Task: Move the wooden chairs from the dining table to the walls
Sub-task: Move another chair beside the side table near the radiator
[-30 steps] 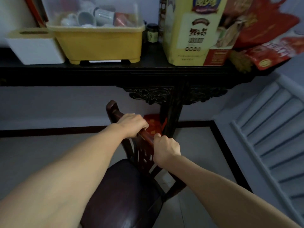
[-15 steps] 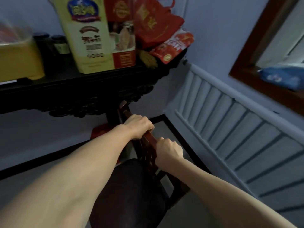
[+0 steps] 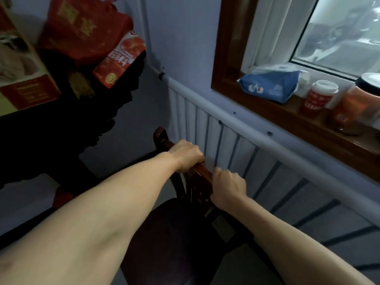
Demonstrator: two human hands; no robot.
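Because both hands grip its top rail, left hand (image 3: 186, 156) and right hand (image 3: 229, 187) steer the wooden chair (image 3: 181, 233) toward the radiator wall (image 3: 257, 161).

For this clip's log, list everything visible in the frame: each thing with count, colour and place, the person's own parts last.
wooden chair: one, dark red-brown with a dark seat, centre, its back toward the radiator
radiator: one, white ribbed, on the wall under the window sill
window sill: one, brown wood, right
tissue pack: one, blue, on the sill
paper cup: one, red and white with a white lid, on the sill right of the tissue pack
jar: one, orange-tinted with a dark lid, far right of the sill
console table: one, black carved, left
red bag: one, on the console table
red packet: one, at the table's edge
left hand: grips the chair's top rail
right hand: grips the same rail, nearer the camera
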